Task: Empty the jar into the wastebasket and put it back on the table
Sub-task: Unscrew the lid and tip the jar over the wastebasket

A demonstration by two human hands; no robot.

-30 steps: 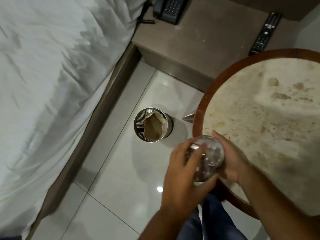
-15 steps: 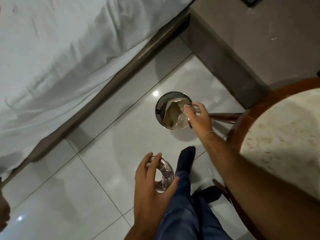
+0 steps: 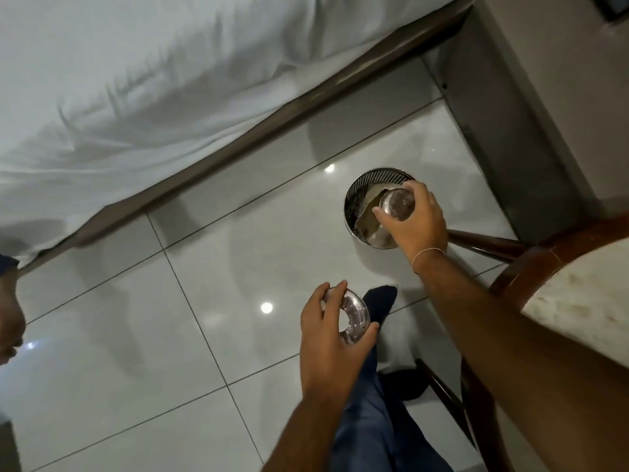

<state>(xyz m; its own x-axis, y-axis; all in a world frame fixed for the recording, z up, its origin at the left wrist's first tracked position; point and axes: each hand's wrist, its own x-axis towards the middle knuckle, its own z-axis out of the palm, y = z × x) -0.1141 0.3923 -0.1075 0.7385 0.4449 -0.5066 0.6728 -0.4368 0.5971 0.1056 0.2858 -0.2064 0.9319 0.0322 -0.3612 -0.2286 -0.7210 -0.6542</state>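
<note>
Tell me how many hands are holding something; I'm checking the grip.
2. The right hand holds the jar over the wastebasket; the left hand holds the lid above the floor.

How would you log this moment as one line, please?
right hand: jar over wastebasket | left hand: lid | table: jar not back

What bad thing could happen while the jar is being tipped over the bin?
The right hand holds the jar over the near rim of the wastebasket, so some contents might spill onto the shiny floor. The jar looks like glass and could break if it slips. The left hand holds the lid by its edges; it might drop.
</note>
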